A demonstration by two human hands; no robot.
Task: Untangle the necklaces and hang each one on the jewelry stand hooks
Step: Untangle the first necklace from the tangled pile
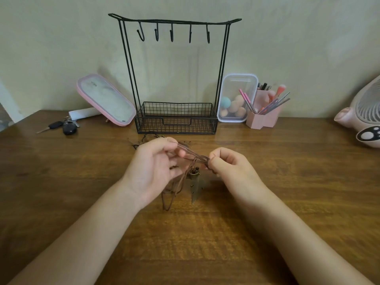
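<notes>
Before pale wall [61,48], table [287,182] with stand [176,122]

One black wire jewelry stand [175,120] stands at twelve o'clock on the single tabletop [267,182], with five hooks [171,33] along its top bar. Two hands show, the left hand [152,169] and the right hand [228,167], with one tangle of brown necklace cords [193,156] held between them. How many necklaces it contains cannot be told, but one leaf-shaped pendant [195,190] is visible.

- **Ten o'clock:** one pink-framed mirror [107,99] and one bunch of keys [63,126].
- **One o'clock:** one clear box [236,83] holding one teal sponge [226,101] and several peach sponges [239,98], and one pink brush holder [261,120].
- **Three o'clock:** one pink fan [362,118].
</notes>
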